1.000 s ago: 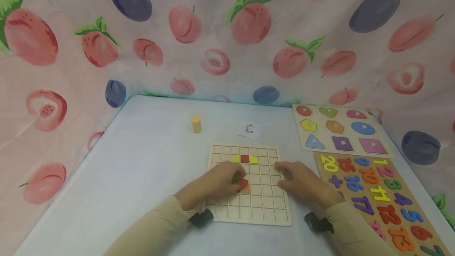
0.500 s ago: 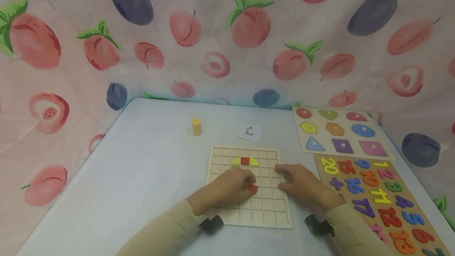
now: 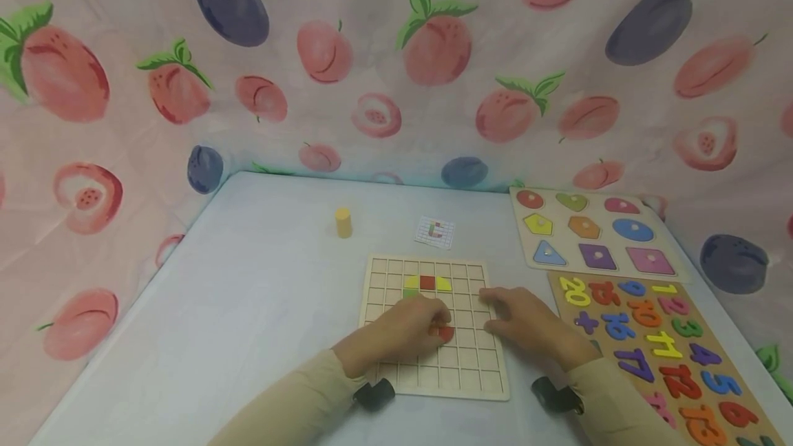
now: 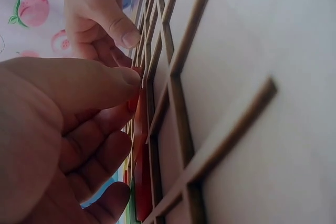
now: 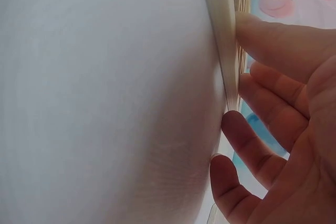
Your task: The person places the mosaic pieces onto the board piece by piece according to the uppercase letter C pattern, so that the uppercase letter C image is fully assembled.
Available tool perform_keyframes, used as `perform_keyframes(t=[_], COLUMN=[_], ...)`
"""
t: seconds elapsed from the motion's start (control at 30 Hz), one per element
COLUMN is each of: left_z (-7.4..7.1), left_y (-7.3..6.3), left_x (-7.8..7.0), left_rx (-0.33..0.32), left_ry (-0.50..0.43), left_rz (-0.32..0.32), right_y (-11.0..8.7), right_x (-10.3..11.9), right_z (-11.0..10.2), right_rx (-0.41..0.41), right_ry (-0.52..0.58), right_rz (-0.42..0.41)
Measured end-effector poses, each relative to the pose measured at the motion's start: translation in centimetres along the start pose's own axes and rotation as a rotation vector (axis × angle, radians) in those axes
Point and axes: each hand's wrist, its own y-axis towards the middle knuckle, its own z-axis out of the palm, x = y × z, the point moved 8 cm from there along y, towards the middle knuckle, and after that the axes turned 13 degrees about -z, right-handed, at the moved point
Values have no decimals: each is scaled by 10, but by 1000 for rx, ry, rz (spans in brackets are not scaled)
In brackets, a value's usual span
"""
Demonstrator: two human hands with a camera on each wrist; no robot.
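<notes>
My left hand is over the middle of a square wooden grid board, pinching a small red piece between thumb and fingers. The left wrist view shows that red piece at the grid's surface, with other red-orange pieces lying beside it. On the board sit a red square, yellow rounded pieces on either side of it, and a green piece. My right hand touches the board's right edge, its fingers loosely bent and holding nothing. My left hand hides some middle cells.
Beyond the board lie a printed pattern card and an upright yellow cylinder. To the right are a shape puzzle board and a number puzzle board. A fruit-print cloth hangs behind the table.
My left hand has shifted right across the grid with the red piece, uncovering the green piece. My right hand has stayed at the board's edge.
</notes>
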Motion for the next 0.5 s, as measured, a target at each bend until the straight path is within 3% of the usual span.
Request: perform_keyframes(t=[0.5], left_z=[1], left_y=[1], left_x=[0], left_rx=[4], left_ry=[22], left_rz=[-11], right_y=[0], right_x=[-1], right_z=[1], right_rx=[-3], right_ry=[-9], right_rz=[-17])
